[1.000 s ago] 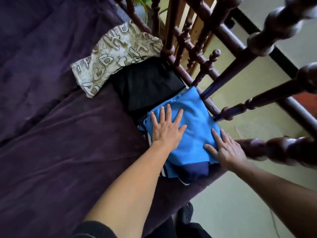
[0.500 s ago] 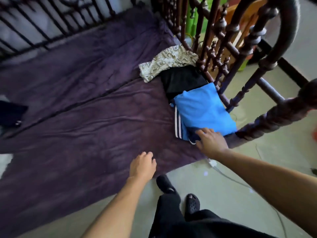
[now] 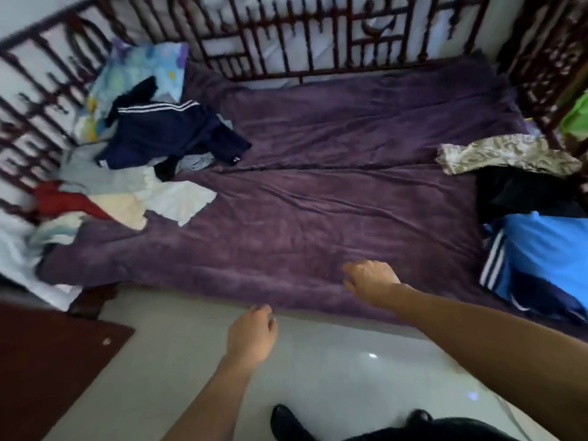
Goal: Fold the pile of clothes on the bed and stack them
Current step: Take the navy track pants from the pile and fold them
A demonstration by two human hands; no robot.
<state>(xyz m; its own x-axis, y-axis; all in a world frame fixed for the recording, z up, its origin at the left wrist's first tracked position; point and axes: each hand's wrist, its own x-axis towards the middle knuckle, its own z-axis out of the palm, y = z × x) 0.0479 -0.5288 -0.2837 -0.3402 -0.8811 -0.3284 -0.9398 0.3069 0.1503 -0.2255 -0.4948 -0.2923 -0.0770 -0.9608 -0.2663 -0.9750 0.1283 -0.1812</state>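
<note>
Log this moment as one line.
left hand: empty, above floor | right hand: empty, above blanket | folded clothes: blanket's right end | unfolded pile: left end

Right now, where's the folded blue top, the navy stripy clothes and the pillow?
folded blue top (image 3: 550, 249), head view, its flat upper face.
navy stripy clothes (image 3: 165, 135), head view, their middle.
pillow (image 3: 138, 66), head view, bare upper part.

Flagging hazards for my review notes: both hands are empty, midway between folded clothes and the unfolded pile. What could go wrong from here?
The folded blue garment lies close to the near edge of the bed and might slip to the floor if bumped. The navy striped jacket lies draped over other clothes in the pile, so pulling it could drag them along.
</note>
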